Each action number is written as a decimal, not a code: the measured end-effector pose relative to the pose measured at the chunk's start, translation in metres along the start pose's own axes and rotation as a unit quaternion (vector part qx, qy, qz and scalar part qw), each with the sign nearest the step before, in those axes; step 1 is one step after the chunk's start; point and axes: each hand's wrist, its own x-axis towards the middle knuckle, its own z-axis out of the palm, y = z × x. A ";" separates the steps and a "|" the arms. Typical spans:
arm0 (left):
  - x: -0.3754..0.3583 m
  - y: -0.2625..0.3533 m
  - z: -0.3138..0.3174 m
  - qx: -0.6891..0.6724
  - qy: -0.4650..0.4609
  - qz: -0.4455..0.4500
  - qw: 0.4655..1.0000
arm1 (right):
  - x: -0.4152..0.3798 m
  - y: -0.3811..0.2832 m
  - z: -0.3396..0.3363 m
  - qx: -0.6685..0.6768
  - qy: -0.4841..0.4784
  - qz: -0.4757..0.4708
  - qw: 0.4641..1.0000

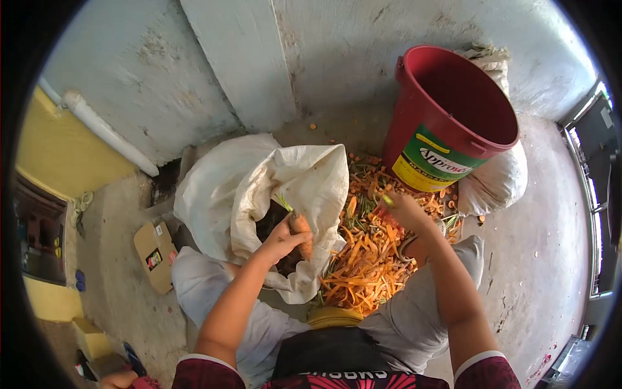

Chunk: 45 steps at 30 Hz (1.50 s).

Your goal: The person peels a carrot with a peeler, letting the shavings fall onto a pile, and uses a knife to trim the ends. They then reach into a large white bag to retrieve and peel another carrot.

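Observation:
My left hand is closed around an unpeeled carrot with a short green top, held above the mouth of a white woven sack. The sack's rim is rolled back, and its dark inside shows past my hand. Over a heap of orange peelings and green stems, my right hand is closed on a small yellow-green thing. Its kind does not show, since the fingers cover most of it.
A tall red bucket with a green and yellow label stands behind the heap. Against it leans a full white sack. Cardboard lies at left. A yellow container sits between my knees. Part of another person shows lower left.

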 end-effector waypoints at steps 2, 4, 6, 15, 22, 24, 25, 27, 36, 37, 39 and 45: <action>-0.013 0.015 0.009 -0.066 -0.007 0.016 0.998 | -0.018 -0.017 0.009 -0.014 -0.030 0.018 0.999; -0.010 -0.002 0.018 0.049 0.030 0.086 0.995 | -0.026 -0.002 0.029 0.056 -0.055 -0.068 0.995; -0.006 -0.006 0.032 0.204 0.043 0.145 0.967 | -0.050 -0.030 0.036 0.033 -0.066 -0.070 0.995; -0.016 0.016 0.087 0.363 -0.050 0.208 0.907 | -0.087 -0.009 0.081 -0.021 0.076 -0.030 0.996; -0.013 0.019 0.097 0.365 -0.075 0.221 0.901 | -0.104 -0.010 0.092 0.032 0.130 -0.030 0.991; -0.014 0.019 0.099 0.371 -0.061 0.241 0.895 | -0.100 -0.003 0.094 0.013 0.145 -0.029 0.989; -0.015 0.019 0.099 0.373 -0.044 0.259 0.890 | -0.096 0.005 0.096 0.003 0.130 -0.006 0.991; -0.024 0.025 0.101 0.336 -0.030 0.286 0.897 | -0.083 0.032 0.099 -0.017 0.098 0.040 0.994; -0.024 0.025 0.081 -0.102 0.024 0.078 0.991 | -0.062 0.039 0.108 0.011 0.054 0.192 0.980; -0.026 0.027 0.080 -0.168 0.057 0.009 0.984 | -0.064 0.036 0.109 0.022 0.070 0.177 0.981; -0.011 0.010 0.073 -0.305 0.018 -0.076 0.949 | -0.068 0.031 0.109 0.070 0.091 0.180 0.977; -0.008 0.003 0.076 -0.603 -0.105 -0.050 0.789 | -0.068 0.028 0.101 0.255 0.154 0.192 0.935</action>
